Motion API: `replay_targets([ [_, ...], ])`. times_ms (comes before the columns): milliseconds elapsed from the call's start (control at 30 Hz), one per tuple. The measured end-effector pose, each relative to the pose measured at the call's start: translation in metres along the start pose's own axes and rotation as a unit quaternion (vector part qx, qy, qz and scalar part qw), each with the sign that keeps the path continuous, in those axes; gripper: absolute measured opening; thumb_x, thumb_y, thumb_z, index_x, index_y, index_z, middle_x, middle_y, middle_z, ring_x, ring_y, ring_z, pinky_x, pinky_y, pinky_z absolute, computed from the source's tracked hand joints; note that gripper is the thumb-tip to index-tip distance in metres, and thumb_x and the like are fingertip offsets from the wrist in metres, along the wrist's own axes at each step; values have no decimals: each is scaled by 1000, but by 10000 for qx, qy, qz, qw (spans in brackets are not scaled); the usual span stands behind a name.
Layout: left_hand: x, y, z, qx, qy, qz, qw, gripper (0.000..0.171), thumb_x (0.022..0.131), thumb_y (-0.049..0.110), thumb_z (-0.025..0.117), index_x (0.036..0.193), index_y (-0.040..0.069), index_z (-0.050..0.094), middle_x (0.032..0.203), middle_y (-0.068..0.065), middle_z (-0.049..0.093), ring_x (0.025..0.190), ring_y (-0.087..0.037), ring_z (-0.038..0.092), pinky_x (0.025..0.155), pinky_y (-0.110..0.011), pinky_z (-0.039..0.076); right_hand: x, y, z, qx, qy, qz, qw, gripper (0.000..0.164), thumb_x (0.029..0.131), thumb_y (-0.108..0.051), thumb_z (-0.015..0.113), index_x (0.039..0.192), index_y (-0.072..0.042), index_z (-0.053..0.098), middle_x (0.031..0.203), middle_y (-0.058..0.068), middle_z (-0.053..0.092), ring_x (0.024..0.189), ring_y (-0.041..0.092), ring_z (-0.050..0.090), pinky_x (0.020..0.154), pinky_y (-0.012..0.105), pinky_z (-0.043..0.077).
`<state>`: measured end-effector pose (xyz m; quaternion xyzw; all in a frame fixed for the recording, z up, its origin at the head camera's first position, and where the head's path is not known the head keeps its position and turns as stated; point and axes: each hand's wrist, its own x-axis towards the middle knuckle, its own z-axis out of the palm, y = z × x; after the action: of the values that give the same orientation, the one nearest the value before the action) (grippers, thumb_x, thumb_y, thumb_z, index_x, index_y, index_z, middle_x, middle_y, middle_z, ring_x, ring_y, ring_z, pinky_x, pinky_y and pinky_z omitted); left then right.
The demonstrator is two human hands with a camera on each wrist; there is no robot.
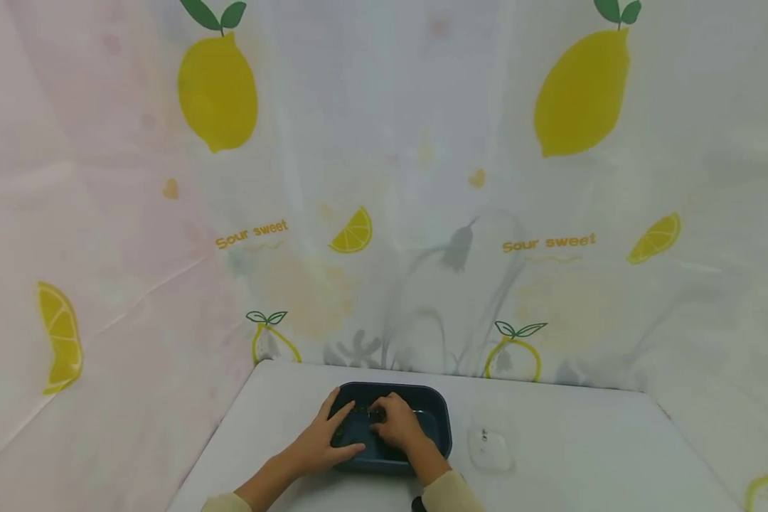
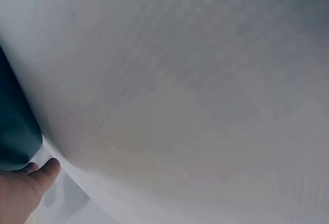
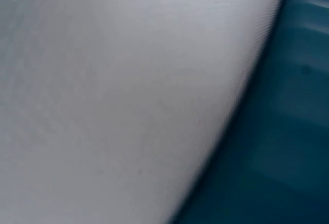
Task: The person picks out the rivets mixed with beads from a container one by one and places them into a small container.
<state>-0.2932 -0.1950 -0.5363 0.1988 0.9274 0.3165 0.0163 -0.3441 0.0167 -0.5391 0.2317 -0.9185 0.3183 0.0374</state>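
Note:
A dark blue rectangular tray (image 1: 430, 425) stands on the white table, its side also showing in the left wrist view. My left hand (image 1: 320, 437) lies over the tray's left side, fingers and thumb spread apart. In the left wrist view, fingers of the left hand (image 2: 25, 188) show beside the tray (image 2: 15, 126). Inside the tray, my right hand (image 1: 397, 423) has its fingers curled and pinches a small dark piece (image 1: 377, 414), whose kind is too small to tell. Another small dark piece (image 1: 360, 409) lies by the left fingertips. The right wrist view shows only the tray (image 3: 277, 142) and tabletop.
Right of the tray sits a clear plastic container (image 1: 496, 455) with a small dark item or mark (image 1: 484, 435) on or in it. A black object (image 1: 418, 504) shows by the right sleeve. Lemon-printed curtains (image 1: 422, 284) enclose the white table (image 1: 582, 455) at the back and sides.

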Motion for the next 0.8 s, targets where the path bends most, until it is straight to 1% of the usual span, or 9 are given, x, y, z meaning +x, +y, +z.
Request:
replay_targets([
  [67, 0, 0, 1, 45, 23, 16, 10000, 87, 88, 63, 62, 154, 12, 35, 164, -22, 4, 135, -47, 42, 97, -63, 44, -1, 1, 0, 45, -28, -13, 10000, 20, 80, -11, 82, 98, -10, 73, 90, 1, 60, 75, 11, 58, 66, 28, 50],
  [167, -1, 0, 1, 57, 37, 8, 10000, 88, 88, 63, 63, 154, 12, 36, 164, -22, 5, 133, -47, 45, 96, -62, 46, -2, 1, -1, 73, -184, -52, 9998, 15, 81, -10, 80, 94, -9, 73, 85, 0, 63, 76, 11, 61, 68, 27, 51],
  [233, -1, 1, 0, 81, 26, 20, 10000, 88, 88, 63, 62, 154, 12, 35, 164, -22, 4, 133, -46, 45, 95, -62, 46, -2, 0, -2, 136, -254, -59, 9996, 12, 81, -8, 80, 91, -8, 73, 82, 0, 66, 74, 11, 61, 66, 27, 51],
  [333, 1, 0, 1, 104, 17, 70, 9999, 88, 88, 64, 61, 155, 13, 34, 165, -21, 4, 134, -46, 44, 96, -61, 46, -3, -1, -4, 242, -252, 10, 9994, 10, 81, -7, 79, 89, -6, 73, 78, 1, 67, 70, 10, 60, 64, 27, 50],
  [400, 4, 0, 1, 129, 30, 82, 9999, 88, 88, 63, 62, 155, 13, 35, 165, -21, 4, 134, -46, 44, 96, -61, 46, -2, 0, -5, 299, -232, 53, 9993, 9, 81, -6, 79, 87, -6, 73, 76, 0, 66, 68, 9, 58, 62, 26, 49],
  [533, 5, -1, 0, 147, 47, -5, 9999, 89, 87, 64, 63, 154, 13, 35, 164, -22, 4, 133, -46, 45, 96, -61, 46, 0, 1, -5, 401, -238, 67, 9989, 8, 81, -5, 79, 85, -5, 72, 74, -1, 65, 66, 6, 55, 60, 24, 47],
  [667, 5, -1, 0, 118, 92, -3, 9999, 88, 87, 63, 63, 154, 13, 35, 165, -21, 4, 134, -46, 44, 97, -61, 45, 1, 2, -5, 542, -108, -2, 9985, 10, 79, -3, 79, 80, -6, 70, 73, 0, 66, 65, 6, 56, 59, 24, 48],
  [800, 4, 1, 0, 42, 30, 1, 10000, 88, 87, 61, 64, 154, 12, 36, 164, -22, 5, 135, -47, 42, 97, -62, 45, -2, 3, -4, 651, -160, 79, 9977, 12, 78, -2, 80, 76, -6, 69, 71, 0, 66, 63, 5, 55, 58, 23, 47],
])
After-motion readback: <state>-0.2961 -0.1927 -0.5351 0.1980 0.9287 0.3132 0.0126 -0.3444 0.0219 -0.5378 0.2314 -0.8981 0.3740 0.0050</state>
